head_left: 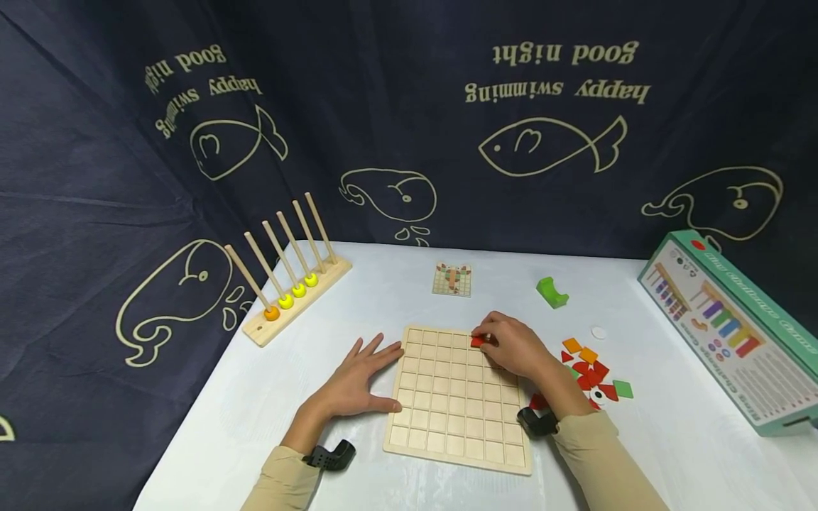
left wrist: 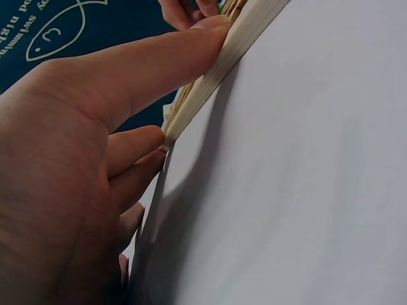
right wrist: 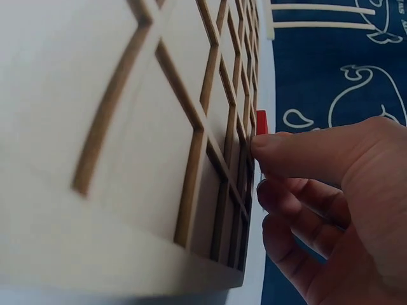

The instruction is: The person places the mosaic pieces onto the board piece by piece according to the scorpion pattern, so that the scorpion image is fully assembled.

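A square wooden grid board (head_left: 441,397) lies flat on the white table. Along its left edge rests my left hand (head_left: 353,380), fingers spread and thumb touching the rim; the left wrist view shows the thumb against the board's side (left wrist: 219,63). Over the far right part of the grid, my right hand (head_left: 511,344) pinches a small red tile (head_left: 477,341) between thumb and fingers. That red tile (right wrist: 261,121) appears at the thumb tip in the right wrist view, close to the board's surface; whether it touches the grid I cannot tell.
Loose red, orange and green tiles (head_left: 588,355) lie right of the board, with a white disc (head_left: 598,332) nearby. Behind are a small pattern card (head_left: 441,287) and a green curved block (head_left: 551,292). A peg rack (head_left: 297,305) stands left, a game box (head_left: 722,333) right.
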Action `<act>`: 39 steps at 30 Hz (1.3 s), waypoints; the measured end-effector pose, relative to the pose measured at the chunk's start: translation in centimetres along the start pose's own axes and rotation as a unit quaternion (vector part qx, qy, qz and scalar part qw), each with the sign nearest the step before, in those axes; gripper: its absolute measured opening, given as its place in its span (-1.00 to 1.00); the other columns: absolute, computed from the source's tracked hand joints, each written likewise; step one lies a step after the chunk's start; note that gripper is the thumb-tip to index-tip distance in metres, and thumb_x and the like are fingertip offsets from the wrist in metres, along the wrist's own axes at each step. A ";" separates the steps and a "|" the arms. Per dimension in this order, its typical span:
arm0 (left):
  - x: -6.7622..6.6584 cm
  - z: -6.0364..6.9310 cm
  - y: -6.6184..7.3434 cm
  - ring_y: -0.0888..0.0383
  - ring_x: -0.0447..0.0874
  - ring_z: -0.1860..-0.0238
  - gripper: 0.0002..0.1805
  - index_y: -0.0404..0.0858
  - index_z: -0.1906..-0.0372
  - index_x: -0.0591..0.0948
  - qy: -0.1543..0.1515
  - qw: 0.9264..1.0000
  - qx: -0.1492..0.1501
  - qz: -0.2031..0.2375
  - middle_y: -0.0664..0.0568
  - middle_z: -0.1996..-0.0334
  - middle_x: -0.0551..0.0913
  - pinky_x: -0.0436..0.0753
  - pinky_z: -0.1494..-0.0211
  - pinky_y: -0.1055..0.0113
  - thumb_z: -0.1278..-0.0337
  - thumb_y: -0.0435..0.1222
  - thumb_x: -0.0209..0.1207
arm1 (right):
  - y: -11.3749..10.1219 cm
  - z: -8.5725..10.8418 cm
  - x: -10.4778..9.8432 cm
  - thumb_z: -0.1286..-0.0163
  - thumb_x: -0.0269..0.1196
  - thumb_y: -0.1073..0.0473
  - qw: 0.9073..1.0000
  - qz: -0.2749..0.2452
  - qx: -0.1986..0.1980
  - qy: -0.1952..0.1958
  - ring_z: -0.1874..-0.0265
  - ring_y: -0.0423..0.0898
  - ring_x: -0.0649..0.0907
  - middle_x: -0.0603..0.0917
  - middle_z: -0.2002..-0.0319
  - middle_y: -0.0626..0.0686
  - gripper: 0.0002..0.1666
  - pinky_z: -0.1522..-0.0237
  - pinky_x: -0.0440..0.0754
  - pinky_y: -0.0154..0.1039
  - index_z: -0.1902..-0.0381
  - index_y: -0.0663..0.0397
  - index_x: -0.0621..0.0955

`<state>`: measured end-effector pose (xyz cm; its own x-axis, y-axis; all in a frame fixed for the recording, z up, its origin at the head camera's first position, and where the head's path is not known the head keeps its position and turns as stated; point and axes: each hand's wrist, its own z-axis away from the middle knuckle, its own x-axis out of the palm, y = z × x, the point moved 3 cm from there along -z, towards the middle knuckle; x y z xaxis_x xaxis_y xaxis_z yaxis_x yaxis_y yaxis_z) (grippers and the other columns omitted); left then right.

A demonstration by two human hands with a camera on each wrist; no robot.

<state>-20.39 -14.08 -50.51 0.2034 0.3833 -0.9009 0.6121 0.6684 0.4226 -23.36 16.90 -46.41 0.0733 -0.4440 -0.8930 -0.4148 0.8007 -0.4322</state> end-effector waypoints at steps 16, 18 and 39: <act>0.1 0.1 -0.1 0.01 -0.16 -0.50 0.10 -0.02 -0.47 0.26 -0.001 1.000 -0.004 -0.002 0.21 -0.45 0.17 -0.24 -0.47 -0.04 0.23 0.42 0.22 | 0.4 0.5 -0.3 -0.19 0.36 0.24 1.000 0.002 0.000 0.007 0.19 -0.10 0.59 0.59 0.16 -0.07 -0.71 0.11 0.58 -0.07 0.09 -0.03 0.74; 0.1 0.1 -0.1 0.00 -0.16 -0.49 0.11 -0.04 -0.47 0.26 0.000 1.000 -0.002 -0.001 0.20 -0.45 0.18 -0.24 -0.47 -0.05 0.22 0.42 0.22 | 0.4 0.4 -0.3 -0.20 0.36 0.25 1.000 0.002 -0.003 0.008 0.19 -0.10 0.59 0.59 0.16 -0.08 -0.71 0.11 0.58 -0.07 0.09 -0.03 0.73; -0.2 0.0 0.2 -0.05 -0.13 -0.49 0.09 -0.11 -0.45 0.28 0.005 1.000 0.009 0.007 0.12 -0.44 0.20 -0.22 -0.46 -0.10 0.20 0.38 0.25 | 1.4 0.9 -0.9 -0.21 0.35 0.26 0.999 -0.031 0.006 -0.021 0.22 -0.12 0.57 0.60 0.17 -0.08 -0.70 0.15 0.56 -0.11 0.07 0.01 0.73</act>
<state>-20.29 -14.05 -50.29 0.2036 0.3986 -0.8942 0.6226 0.6521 0.4325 -23.17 18.80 -46.30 0.1367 -0.4753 -0.8691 -0.3979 0.7771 -0.4876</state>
